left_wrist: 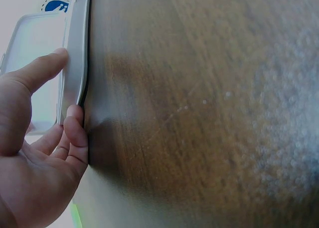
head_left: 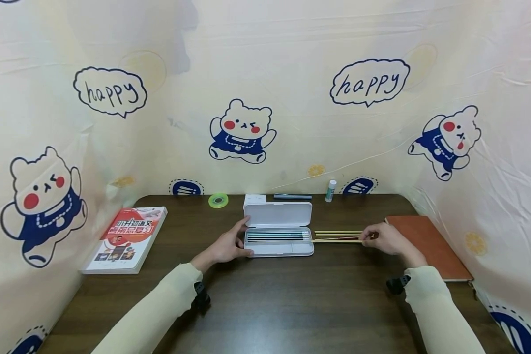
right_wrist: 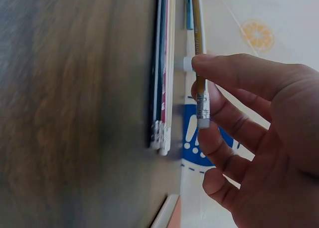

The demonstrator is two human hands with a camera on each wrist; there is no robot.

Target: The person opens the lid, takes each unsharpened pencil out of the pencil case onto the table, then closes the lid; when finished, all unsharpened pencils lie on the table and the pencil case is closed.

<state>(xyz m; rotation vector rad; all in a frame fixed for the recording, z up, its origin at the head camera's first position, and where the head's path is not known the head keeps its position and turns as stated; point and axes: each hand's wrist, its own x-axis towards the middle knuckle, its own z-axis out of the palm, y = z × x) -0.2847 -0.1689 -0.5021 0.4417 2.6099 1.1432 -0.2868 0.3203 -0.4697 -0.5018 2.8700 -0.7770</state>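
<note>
A white pencil case (head_left: pixel 279 250) lies with its lid raised, and several dark pencils (head_left: pixel 272 236) are inside. At the case's left end, my left hand (head_left: pixel 224 246) grips it, thumb by the front corner and fingers towards the back. My right hand (head_left: pixel 386 238) pinches a yellow pencil (right_wrist: pixel 200 78) near its eraser end, between thumb and fingers. The pencil's far end reaches the right edge of the case. Several loose pencils (right_wrist: pixel 163 78) lie on the table beside the right hand, with their eraser ends towards it.
On the left lies a red and white book (head_left: pixel 124 241); on the right, a brown notebook (head_left: pixel 429 246). Behind the case are green tape (head_left: pixel 218 200), a white piece (head_left: pixel 254 198), a blue stick-like item (head_left: pixel 292 196) and a glue stick (head_left: pixel 330 191). A printed cloth (head_left: pixel 301 132) surrounds the table.
</note>
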